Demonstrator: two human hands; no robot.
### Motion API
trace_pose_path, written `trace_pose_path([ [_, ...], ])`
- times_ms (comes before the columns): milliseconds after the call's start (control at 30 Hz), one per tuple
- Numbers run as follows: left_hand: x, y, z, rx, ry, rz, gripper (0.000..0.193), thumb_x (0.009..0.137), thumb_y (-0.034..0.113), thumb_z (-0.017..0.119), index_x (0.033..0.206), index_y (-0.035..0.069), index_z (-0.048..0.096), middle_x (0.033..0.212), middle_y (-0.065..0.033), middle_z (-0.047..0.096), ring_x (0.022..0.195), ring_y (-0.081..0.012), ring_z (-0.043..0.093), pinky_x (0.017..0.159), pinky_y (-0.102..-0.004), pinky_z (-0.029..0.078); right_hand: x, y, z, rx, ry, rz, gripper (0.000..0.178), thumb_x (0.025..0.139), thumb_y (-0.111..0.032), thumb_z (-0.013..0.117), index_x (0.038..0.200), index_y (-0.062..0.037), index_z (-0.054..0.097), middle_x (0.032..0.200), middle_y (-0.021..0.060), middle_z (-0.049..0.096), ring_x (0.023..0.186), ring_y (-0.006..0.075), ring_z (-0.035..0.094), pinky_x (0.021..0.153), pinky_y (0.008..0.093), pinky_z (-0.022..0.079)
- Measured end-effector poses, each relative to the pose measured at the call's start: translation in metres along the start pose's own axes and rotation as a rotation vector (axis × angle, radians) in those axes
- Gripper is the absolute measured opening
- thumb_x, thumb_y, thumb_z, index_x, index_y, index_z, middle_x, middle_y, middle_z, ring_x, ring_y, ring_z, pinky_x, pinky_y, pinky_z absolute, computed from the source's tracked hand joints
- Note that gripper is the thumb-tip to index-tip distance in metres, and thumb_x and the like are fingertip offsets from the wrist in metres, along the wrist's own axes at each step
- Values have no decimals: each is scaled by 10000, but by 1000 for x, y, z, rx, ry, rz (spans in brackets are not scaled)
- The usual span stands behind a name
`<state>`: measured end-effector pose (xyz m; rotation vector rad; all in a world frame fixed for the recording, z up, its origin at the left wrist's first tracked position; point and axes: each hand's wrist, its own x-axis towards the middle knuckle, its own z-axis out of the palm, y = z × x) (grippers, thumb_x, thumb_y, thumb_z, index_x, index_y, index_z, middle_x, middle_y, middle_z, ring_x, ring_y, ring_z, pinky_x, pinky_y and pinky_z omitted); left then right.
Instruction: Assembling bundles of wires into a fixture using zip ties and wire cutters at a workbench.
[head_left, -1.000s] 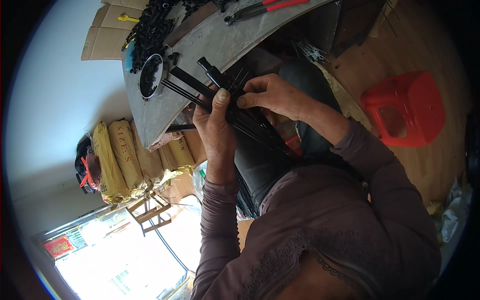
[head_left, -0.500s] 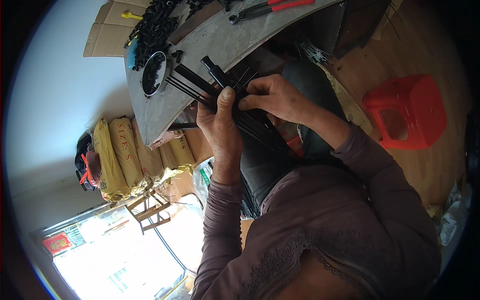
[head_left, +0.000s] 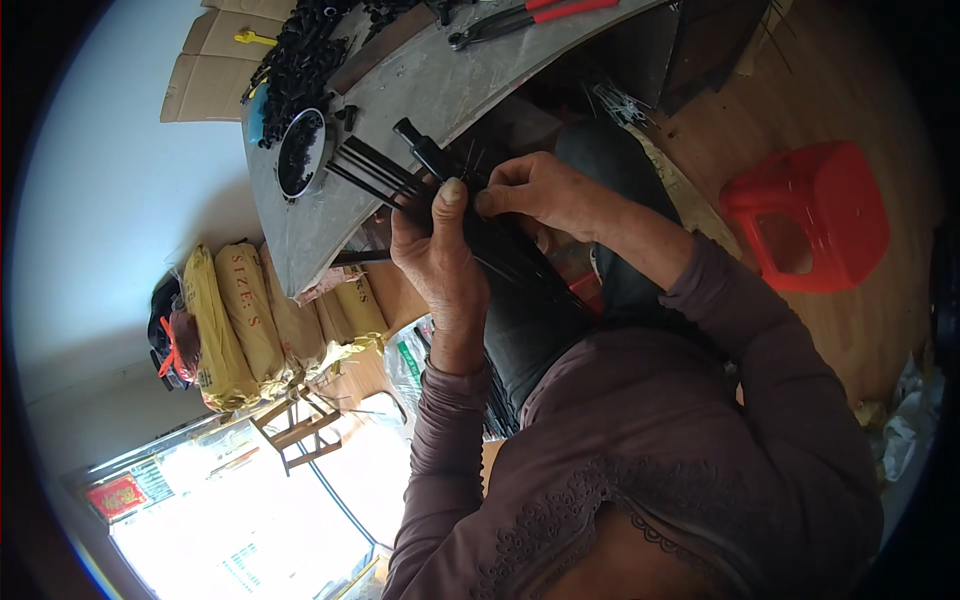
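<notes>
A black umbrella frame [head_left: 428, 153] lies slanted over my lap, with its tube end pointing toward the table edge. My left hand [head_left: 445, 255] is closed round it, thumb on top. Several thin black ribs [head_left: 375, 172] fan out beyond the left fingers. Beside the left thumb, my right hand [head_left: 545, 195] pinches at the frame's joint area, where a few thin rib ends stick up. The small part between the right fingertips is too dark to make out. More ribs run back toward my body over my dark trousers.
On the grey table [head_left: 390, 105] are a white bowl [head_left: 324, 150] of small black parts, a heap of black fittings [head_left: 300, 65] and red-handled pliers [head_left: 500, 28]. A red plastic stool [head_left: 850, 220] stands right. Yellow sacks [head_left: 250, 300] and a wooden stool [head_left: 295, 435] are left.
The ribs beyond my left hand have shifted and now fan out more evenly. My right hand has moved slightly left and stays pinched at the joint area. The view has tilted slightly.
</notes>
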<state>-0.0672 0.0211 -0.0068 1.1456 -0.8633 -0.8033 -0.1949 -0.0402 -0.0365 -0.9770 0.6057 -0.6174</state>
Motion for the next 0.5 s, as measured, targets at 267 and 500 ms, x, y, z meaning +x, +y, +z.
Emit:
trace_pose_path([
  [267, -2, 0, 1, 106, 3, 30, 217, 899, 182, 657, 1040, 19, 635, 924, -28, 653, 836, -86, 582, 766, -230, 466, -1, -7, -3, -24, -41, 47, 267, 839, -317, 702, 798, -74, 599, 573, -34, 517, 382, 63, 481, 321, 217, 413],
  [500, 0, 2, 1, 214, 7, 13, 240, 916, 201, 637, 1068, 15, 629, 946, -36, 651, 841, -86, 574, 775, -207, 448, 2, 5, 1, -134, 80, -86, 306, 798, -344, 749, 828, -74, 607, 600, -7, 553, 399, 77, 517, 332, 216, 434],
])
